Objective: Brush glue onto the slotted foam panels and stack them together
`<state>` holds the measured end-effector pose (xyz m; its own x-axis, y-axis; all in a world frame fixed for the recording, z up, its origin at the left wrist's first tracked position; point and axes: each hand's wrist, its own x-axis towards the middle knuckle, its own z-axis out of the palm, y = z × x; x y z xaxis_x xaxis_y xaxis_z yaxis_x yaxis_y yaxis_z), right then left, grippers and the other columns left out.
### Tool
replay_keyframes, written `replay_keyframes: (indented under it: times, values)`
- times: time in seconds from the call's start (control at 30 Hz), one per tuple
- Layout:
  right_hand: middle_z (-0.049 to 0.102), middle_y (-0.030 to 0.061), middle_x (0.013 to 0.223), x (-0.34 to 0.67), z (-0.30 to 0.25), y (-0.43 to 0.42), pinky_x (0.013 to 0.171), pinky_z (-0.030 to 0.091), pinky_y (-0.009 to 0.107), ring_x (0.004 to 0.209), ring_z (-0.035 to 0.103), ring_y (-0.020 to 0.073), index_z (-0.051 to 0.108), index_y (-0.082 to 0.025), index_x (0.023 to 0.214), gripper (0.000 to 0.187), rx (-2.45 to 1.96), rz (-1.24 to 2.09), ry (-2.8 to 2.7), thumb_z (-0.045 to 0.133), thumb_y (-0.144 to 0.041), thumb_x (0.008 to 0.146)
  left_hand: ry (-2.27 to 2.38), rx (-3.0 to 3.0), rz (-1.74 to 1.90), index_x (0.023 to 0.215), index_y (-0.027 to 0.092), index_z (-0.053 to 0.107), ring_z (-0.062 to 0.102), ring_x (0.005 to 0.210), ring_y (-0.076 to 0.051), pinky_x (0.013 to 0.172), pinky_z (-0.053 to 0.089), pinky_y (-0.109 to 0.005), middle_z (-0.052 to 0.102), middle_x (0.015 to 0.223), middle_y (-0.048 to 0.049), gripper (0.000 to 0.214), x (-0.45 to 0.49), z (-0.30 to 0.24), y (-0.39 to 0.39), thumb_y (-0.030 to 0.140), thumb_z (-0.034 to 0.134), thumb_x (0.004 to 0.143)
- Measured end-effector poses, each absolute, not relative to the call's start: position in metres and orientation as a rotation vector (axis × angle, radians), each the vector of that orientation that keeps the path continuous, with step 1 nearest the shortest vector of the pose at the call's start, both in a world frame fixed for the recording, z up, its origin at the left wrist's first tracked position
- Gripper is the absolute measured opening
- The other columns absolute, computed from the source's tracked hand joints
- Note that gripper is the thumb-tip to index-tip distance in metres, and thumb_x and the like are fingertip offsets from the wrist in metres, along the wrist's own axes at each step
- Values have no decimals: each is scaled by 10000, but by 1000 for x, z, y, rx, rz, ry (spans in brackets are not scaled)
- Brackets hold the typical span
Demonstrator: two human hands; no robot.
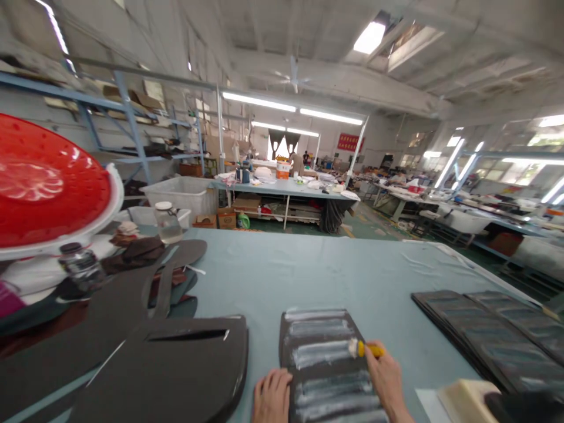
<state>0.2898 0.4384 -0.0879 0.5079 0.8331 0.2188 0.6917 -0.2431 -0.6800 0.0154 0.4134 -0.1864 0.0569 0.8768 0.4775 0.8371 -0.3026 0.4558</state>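
My right hand (386,376) grips a small glue brush (363,349) by its yellow handle. Its whitish head touches a dark panel (315,376) lying flat on the table, where several wet white stripes run across the surface. My left hand (272,395) lies with its fingers stretched out over the panel's left edge. To the left sits a larger dark padded piece (176,364) with a slit near its top. Stacked dark panels (480,335) with similar stripes lie to the right.
A light blue-green table (304,270) spreads before me. A cream block-like container (469,393) stands at the lower right. At left are a red basin (48,182), a clear jar (168,223), a dark-capped bottle (81,267) and loose dark pieces. Another worktable (286,187) stands beyond.
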Motion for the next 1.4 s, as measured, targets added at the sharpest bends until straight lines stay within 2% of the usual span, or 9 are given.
replay_keyframes:
  times: [0.07,0.27,0.4,0.57,0.73,0.93,1.03,1.27,1.4]
  values:
    - [588,16,575,297,-81,429,618,394,320,594,555,226,622,-230,809,363,-2021,243,-1223,404,-507,723,1678,2240,980,1032,282,597,544,1078,-172,929,385,-382,653,1082,-8,295,8,-169,406,147,407,851]
    - [540,-22,527,271,-80,418,560,379,268,516,504,163,625,-176,875,389,-1924,492,-1087,484,-508,728,1631,1916,986,1060,215,543,519,1070,-187,908,398,-394,587,1097,-58,246,0,-149,407,255,374,885]
    - [541,-32,542,221,-89,420,544,387,248,514,509,142,625,-167,851,361,-1740,702,-1127,532,-492,724,1542,2050,933,1012,219,574,508,1081,-187,946,367,-403,595,1083,-55,239,3,-148,397,217,370,887]
    - [554,-34,575,174,-104,428,536,379,227,511,479,118,638,-173,838,308,-1601,846,-1300,533,-446,742,1595,2225,835,1106,235,558,489,1131,-186,969,352,-406,599,1154,-51,304,9,-152,388,156,368,882]
    - [545,-27,563,206,-110,440,553,359,231,526,462,126,650,-182,814,263,-1818,572,-1331,490,-379,744,1601,2255,833,1099,238,566,499,1127,-184,964,349,-396,609,1146,-49,302,10,-155,390,157,370,884]
    - [584,10,611,300,-101,445,586,346,253,562,477,146,659,-183,839,346,-2094,215,-1342,418,-421,765,1598,2248,843,1102,240,560,494,1127,-197,964,336,-410,607,1154,-58,299,9,-159,392,176,355,894]
    - [597,23,629,299,-92,445,601,349,259,582,490,155,655,-178,837,353,-2127,97,-1293,404,-420,782,1606,2258,851,1104,234,560,495,1121,-203,967,334,-418,609,1148,-66,289,11,-160,392,189,368,893]
    - [635,-4,690,181,-98,428,612,387,216,589,523,120,649,-203,807,230,-1629,542,-1584,463,-337,800,1621,2303,807,1092,246,562,513,1105,-194,952,348,-394,617,1137,-49,280,11,-160,392,202,365,899]
    - [591,-12,604,238,-108,428,559,365,227,542,493,131,641,-201,773,225,-1836,439,-1424,473,-349,754,1627,2321,814,1095,253,564,516,1105,-195,947,357,-392,617,1143,-44,281,12,-160,393,198,375,894]
